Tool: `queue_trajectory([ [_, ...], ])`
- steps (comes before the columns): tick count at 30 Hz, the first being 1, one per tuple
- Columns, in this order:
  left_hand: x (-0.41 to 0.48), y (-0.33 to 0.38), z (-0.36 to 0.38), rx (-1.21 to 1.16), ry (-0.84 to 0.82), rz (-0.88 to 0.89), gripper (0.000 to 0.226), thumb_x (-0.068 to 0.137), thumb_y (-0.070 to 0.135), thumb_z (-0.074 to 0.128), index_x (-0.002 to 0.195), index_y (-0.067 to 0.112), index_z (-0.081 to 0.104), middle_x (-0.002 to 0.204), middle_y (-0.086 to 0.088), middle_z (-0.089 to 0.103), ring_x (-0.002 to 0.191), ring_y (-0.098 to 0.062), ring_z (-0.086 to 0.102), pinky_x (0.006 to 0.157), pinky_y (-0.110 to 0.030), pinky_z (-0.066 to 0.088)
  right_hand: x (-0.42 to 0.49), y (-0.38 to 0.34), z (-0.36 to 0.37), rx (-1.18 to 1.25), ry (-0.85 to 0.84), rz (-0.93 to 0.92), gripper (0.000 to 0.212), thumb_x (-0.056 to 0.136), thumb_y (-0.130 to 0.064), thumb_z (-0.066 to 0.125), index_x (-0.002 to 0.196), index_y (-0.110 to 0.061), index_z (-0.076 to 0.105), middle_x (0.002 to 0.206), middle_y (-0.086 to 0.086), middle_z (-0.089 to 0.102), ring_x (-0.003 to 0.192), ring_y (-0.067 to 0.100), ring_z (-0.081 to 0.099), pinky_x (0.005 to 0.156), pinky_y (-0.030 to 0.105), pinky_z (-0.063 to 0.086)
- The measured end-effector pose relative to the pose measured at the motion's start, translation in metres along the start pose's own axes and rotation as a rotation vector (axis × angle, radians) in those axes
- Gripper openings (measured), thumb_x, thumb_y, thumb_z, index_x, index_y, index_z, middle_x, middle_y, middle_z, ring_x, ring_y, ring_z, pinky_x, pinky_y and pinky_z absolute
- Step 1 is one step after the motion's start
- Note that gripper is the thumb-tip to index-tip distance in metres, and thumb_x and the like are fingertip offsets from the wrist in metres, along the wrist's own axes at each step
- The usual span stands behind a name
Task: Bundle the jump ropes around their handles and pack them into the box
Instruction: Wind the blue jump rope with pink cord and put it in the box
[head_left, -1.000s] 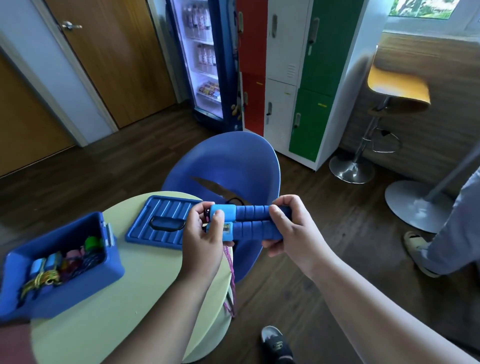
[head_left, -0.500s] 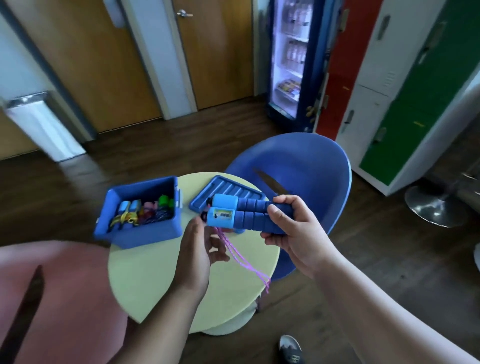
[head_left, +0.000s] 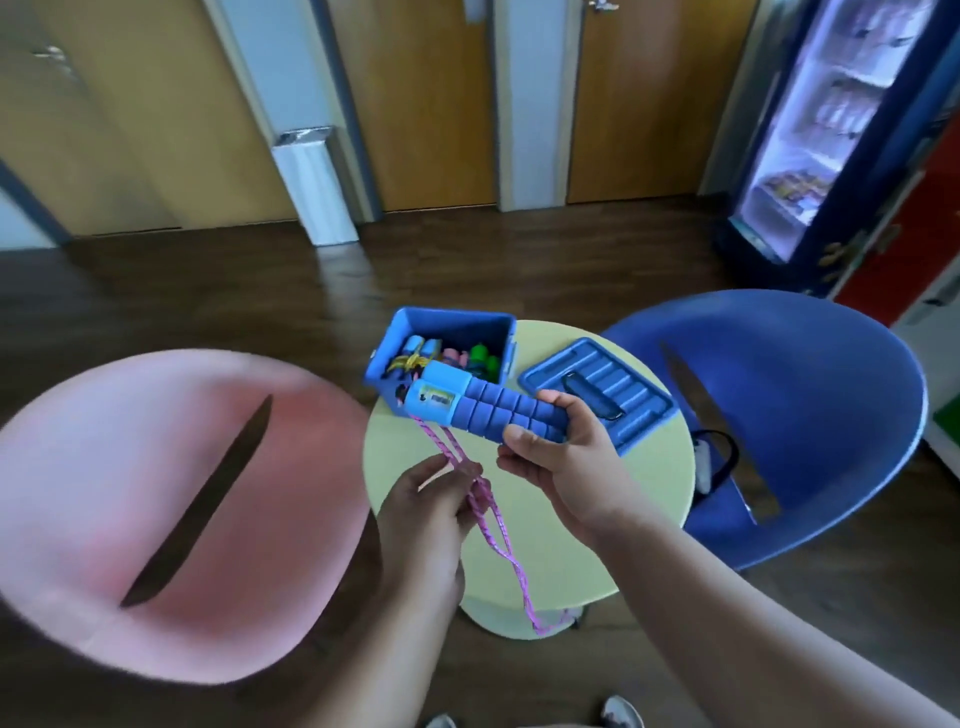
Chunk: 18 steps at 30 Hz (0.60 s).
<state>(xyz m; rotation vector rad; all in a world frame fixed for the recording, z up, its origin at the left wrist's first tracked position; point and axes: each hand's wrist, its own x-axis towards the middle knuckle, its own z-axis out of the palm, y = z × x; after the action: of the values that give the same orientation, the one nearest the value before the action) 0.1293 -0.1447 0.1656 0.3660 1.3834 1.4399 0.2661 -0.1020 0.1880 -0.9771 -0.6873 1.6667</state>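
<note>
My right hand (head_left: 566, 457) grips two blue foam jump-rope handles (head_left: 478, 408) held side by side, their light-blue ends pointing left over the box. A pink rope (head_left: 498, 535) runs down from those ends in two strands. My left hand (head_left: 431, 493) pinches the strands just below the handles, and the rest hangs in a loop past the table's front edge. The blue box (head_left: 447, 332) stands open on the small round yellow table (head_left: 545, 519) and holds several bundled ropes in blue, yellow, pink and green.
The box's blue ribbed lid (head_left: 597, 389) lies on the table to the right. A pink chair (head_left: 156, 509) stands at the left, a blue chair (head_left: 805, 405) at the right with a small dark-strapped item (head_left: 711, 462) on it. Doors and a drinks fridge (head_left: 831, 130) stand behind.
My view has swung left, bringing the pink chair in. My left hand has left the handle ends and dropped down to pinch the pink rope. My right hand keeps the handles.
</note>
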Motion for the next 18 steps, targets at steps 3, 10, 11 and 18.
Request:
queue_trajectory([
  [3,-0.004,0.0,-0.011,-0.055,0.08,0.047,0.009,0.092,0.0,0.07,0.101,-0.002,0.068,0.079,-0.019,0.075,0.07,-0.028,0.069,0.08,-0.042,0.059,0.006,0.008,0.013,-0.016,-0.001,0.0,0.043,0.093,0.004,0.069,0.127,-0.009,0.048,0.104,0.012,0.063,0.079,0.025,0.065,0.079,0.039,0.061],
  [10,-0.012,0.0,-0.028,-0.082,0.03,0.066,0.014,0.093,-0.004,0.068,0.105,-0.002,0.073,0.085,-0.019,0.074,0.075,-0.026,0.07,0.075,-0.035,0.06,0.014,0.018,0.034,-0.145,-0.088,-0.039,0.037,0.095,-0.003,0.07,0.122,-0.015,0.048,0.108,0.011,0.063,0.078,0.023,0.062,0.081,0.038,0.059],
  [11,-0.012,0.003,-0.028,-0.096,0.034,0.058,0.016,0.092,-0.006,0.068,0.106,-0.003,0.073,0.087,-0.02,0.075,0.076,-0.027,0.07,0.075,-0.034,0.061,0.015,0.02,0.036,-0.163,-0.099,-0.043,0.035,0.095,-0.004,0.07,0.12,-0.016,0.048,0.108,0.01,0.063,0.078,0.022,0.062,0.08,0.037,0.059],
  [18,-0.008,0.01,-0.028,-0.175,0.053,0.038,0.022,0.088,-0.009,0.07,0.11,-0.004,0.071,0.096,-0.021,0.077,0.086,-0.028,0.075,0.08,-0.033,0.063,0.015,0.034,0.046,-0.216,-0.141,-0.075,0.029,0.098,-0.004,0.066,0.112,-0.02,0.046,0.109,0.008,0.064,0.075,0.016,0.068,0.077,0.034,0.059],
])
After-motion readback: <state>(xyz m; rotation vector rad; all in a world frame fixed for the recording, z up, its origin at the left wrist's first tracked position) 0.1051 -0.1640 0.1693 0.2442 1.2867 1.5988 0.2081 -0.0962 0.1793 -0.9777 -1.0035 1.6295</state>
